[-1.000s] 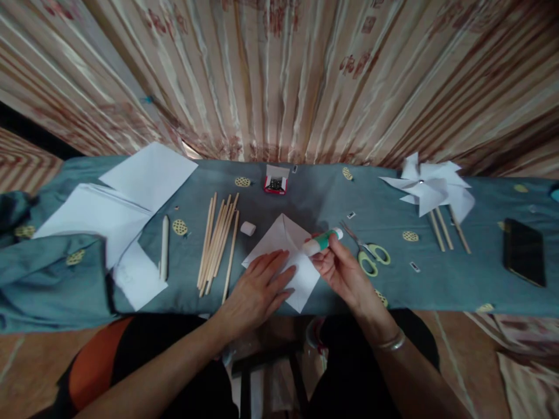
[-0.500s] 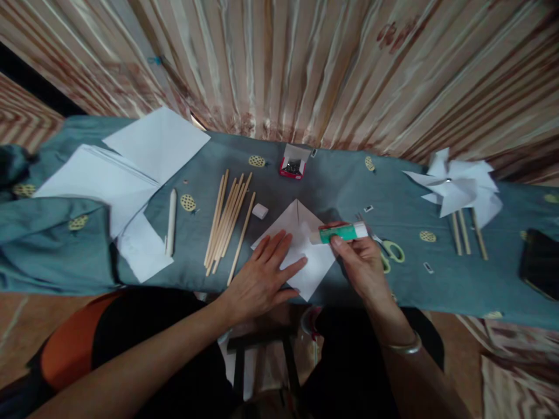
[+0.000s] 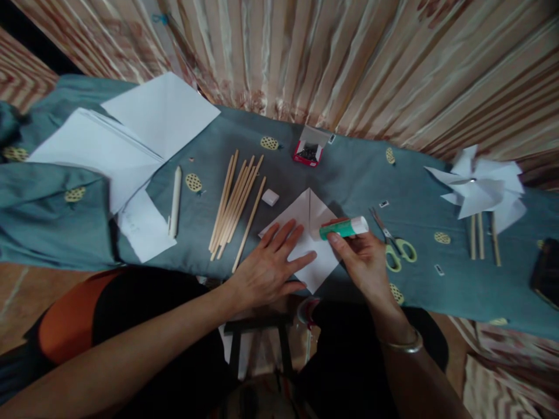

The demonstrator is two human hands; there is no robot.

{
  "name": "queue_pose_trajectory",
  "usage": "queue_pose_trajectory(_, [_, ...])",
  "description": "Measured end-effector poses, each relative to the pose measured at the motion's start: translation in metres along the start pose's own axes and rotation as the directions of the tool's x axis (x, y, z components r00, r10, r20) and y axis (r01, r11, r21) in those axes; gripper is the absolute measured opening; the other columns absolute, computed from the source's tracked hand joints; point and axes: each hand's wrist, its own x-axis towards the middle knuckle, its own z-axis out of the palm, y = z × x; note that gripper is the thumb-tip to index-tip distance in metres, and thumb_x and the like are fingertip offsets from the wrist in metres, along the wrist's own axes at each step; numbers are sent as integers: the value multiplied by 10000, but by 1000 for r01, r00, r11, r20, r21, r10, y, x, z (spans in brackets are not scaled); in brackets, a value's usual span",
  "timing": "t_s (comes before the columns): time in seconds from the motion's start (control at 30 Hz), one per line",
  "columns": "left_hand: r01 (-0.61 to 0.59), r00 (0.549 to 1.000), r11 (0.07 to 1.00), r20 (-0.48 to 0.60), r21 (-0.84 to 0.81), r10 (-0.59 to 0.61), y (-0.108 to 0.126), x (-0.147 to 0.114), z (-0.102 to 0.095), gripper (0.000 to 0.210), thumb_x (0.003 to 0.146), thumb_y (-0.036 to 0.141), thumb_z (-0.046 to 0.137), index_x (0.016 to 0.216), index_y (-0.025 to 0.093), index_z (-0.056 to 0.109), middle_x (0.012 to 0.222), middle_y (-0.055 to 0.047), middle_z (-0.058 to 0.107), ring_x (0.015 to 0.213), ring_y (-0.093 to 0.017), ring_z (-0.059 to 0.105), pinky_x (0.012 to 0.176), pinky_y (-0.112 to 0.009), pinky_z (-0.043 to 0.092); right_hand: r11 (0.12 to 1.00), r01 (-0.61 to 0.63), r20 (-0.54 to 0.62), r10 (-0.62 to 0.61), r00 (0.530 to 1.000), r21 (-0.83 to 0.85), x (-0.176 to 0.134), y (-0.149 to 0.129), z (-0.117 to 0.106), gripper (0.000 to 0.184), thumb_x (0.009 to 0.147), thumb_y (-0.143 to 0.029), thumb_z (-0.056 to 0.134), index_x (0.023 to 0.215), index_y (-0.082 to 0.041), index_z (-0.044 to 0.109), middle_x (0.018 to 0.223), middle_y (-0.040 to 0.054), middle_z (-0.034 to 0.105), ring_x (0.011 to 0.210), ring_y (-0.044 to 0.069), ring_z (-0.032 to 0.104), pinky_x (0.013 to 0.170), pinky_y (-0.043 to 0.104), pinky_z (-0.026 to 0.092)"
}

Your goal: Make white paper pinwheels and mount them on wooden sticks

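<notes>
Glue stick clasped in right hand's grip, right of frame centre, over creased paper square; contact unclear. Left hand spread open on the paper, grip empty. Scissors near right hand.

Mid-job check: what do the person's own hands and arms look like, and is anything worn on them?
The left hand and right hand are ungloved, with no sleeves showing along the forearms. A silvery bangle circles the right wrist; none shows on the left.
</notes>
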Motion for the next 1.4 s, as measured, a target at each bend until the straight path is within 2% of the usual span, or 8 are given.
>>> queue_pose_trajectory(0.33, [9, 1000, 1000, 7, -12, -9, 1, 2, -3, 625, 844, 567, 602, 1387, 283, 482, 1565, -155, 319, 1464, -389, 227, 1131, -615, 264, 996, -6, -37, 3, 999, -94, -1, 1, 2, 230, 798, -417, 725, 936, -239, 680, 899, 26, 731, 841, 204, 678, 821, 378, 534])
queue_pose_trajectory(0.57, [17, 1000, 1000, 5, -15, -17, 1, 2, -2, 648, 827, 563, 628, 1393, 292, 468, 1569, -160, 303, 1463, -394, 230, 1126, -616, 273, 957, 22, -51, -38, 998, -291, 0, -5, 4, 236, 817, -440, 693, 913, -224, 690, 872, 38, 733, 826, 219, 673, 814, 390, 522])
queue_pose_trajectory(0.7, [11, 1000, 1000, -1, -29, -11, 1, 3, -2, 643, 828, 565, 627, 1383, 276, 482, 1565, -171, 308, 1460, -398, 235, 1126, -618, 271, 941, 32, -38, -47, 998, -337, 0, -6, 5, 265, 825, -441, 680, 962, -215, 691, 860, 40, 737, 797, 216, 675, 768, 369, 522])
queue_pose_trajectory(1.23, [11, 1000, 999, -1, -47, -11, 1, 2, -2, 629, 841, 568, 612, 1384, 278, 481, 1592, -144, 269, 1471, -383, 210, 1135, -625, 257, 855, 128, 27, -133, 991, -502, 4, -12, 12, 296, 846, -497, 632, 952, -222, 666, 822, 37, 712, 744, 216, 658, 699, 351, 501])
queue_pose_trajectory(1.4, [13, 1000, 999, -3, -50, -13, 2, 3, -3, 631, 831, 563, 629, 1372, 264, 499, 1590, -158, 269, 1468, -391, 215, 1139, -625, 248, 816, 202, 83, -187, 979, -542, 6, -11, 12, 227, 863, -466, 621, 914, -245, 643, 791, 10, 672, 719, 205, 638, 675, 345, 494])
